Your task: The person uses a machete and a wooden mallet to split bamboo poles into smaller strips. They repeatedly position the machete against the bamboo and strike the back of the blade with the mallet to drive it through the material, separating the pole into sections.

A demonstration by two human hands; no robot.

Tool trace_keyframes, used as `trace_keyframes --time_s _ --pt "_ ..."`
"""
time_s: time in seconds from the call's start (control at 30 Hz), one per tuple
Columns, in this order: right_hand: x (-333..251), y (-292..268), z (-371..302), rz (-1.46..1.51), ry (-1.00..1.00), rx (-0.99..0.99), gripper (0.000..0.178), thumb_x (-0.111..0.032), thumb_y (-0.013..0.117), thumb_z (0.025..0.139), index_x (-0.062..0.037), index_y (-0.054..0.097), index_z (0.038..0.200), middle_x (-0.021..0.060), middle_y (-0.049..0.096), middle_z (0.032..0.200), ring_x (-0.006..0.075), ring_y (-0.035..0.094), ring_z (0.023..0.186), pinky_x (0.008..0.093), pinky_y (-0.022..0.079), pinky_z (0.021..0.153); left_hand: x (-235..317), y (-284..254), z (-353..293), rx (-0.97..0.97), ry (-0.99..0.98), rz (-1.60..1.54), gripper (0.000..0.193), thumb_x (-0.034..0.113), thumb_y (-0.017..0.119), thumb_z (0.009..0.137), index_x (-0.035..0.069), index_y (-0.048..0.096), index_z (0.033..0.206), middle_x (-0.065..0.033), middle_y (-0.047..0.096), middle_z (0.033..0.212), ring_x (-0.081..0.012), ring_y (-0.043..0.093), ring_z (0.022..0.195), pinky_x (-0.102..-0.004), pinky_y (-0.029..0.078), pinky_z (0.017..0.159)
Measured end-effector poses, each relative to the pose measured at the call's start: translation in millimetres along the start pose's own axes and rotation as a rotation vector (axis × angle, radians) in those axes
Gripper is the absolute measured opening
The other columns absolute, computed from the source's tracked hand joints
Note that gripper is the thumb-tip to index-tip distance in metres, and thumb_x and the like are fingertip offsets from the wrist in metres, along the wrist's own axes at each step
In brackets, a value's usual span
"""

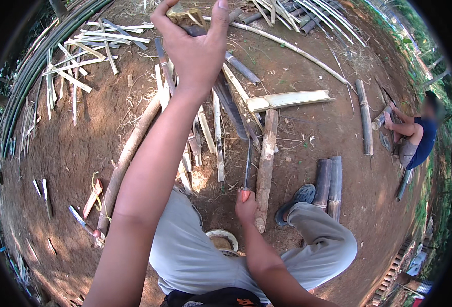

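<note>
Raised high at the top middle, my left hand [195, 51] grips one end of a split bamboo piece [230, 110], its fingers and thumb around the pale cut end. Dark-skinned and long, the piece slants down and right behind my wrist. Lower down, my right hand [246, 209] is closed on the orange-red handle of a long knife [248, 166], whose blade points away from me. The blade's tip is close to the bamboo's lower end; whether they touch I cannot tell. Just right of the knife lies a brown log [267, 169].
Split bamboo strips [90, 43] lie scattered at the upper left. A longer pole [134, 151] runs beneath my left forearm. An orange sheath [93, 198] is at the left. Dark bamboo sections [334, 187] lie beside my right foot. Another person [415, 133] sits at the right.
</note>
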State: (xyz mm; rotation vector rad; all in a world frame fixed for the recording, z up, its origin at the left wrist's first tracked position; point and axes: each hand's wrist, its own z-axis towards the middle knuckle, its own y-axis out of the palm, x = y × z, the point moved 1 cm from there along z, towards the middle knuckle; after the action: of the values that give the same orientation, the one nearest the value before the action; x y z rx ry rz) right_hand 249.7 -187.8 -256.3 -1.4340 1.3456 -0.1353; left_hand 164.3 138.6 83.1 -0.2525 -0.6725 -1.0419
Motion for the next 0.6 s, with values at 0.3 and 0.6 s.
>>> trace_keyframes --time_s 0.3,0.6 --pt "71.1 36.1 -29.3 -0.390 0.052 0.010 0.049 -0.034 0.075 0.084 -0.0035 0.058 0.118 0.0244 0.059 0.114 0.0431 0.058 0.110 0.0521 0.047 0.096 -4.8 -13.3 11.7 -0.047 -0.135 -0.069 0.053 0.027 0.075 0.094 0.002 0.046 0.131 -0.0153 0.052 0.119 -0.0227 0.053 0.111 -0.0369 0.043 0.098" --pt "6.5 26.0 91.1 -0.008 -0.406 0.265 0.030 -0.008 0.065 0.087 -0.0012 0.060 0.116 0.0224 0.058 0.115 0.0417 0.056 0.113 0.0508 0.044 0.099 -28.1 -35.0 7.3 -0.101 -0.164 -0.185 0.053 0.031 0.065 0.099 0.005 0.039 0.137 -0.0108 0.063 0.094 -0.0184 0.061 0.086 -0.0334 0.048 0.084"
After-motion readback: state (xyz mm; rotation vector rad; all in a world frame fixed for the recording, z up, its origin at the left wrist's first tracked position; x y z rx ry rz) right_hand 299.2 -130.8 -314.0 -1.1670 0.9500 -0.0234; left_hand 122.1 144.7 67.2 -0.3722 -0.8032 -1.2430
